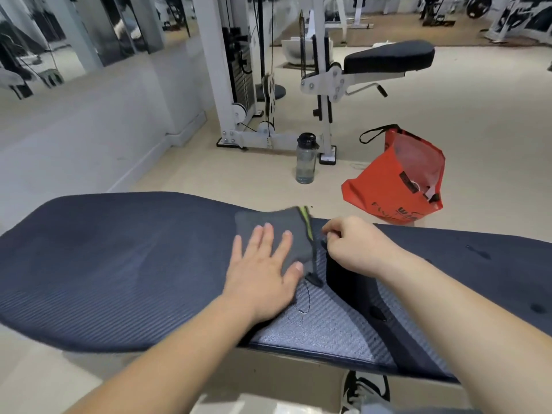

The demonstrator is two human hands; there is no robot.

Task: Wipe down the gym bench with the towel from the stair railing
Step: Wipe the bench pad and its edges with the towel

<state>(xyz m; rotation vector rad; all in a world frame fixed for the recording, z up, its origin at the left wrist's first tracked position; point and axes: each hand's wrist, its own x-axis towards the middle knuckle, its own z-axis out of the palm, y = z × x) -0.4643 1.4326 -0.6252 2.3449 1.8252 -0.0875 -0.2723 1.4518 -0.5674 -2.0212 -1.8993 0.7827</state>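
Note:
A dark blue padded gym bench (119, 264) runs across the view from left to right. A grey towel (277, 222) with a green edge stripe lies folded on the bench's middle. My left hand (263, 273) rests flat on the towel with its fingers spread. My right hand (352, 246) is beside it on the right, fingers pinched on the towel's right edge near a dark strap. A loose thread trails from the towel over a lighter grey woven patch (328, 330) of the bench.
Behind the bench on the floor stand a clear water bottle (306, 159) and an orange bag (397, 180). A white cable machine (239, 85) with a black padded seat (388, 58) is farther back. A low white wall runs on the left. My shoe (364, 389) shows below the bench.

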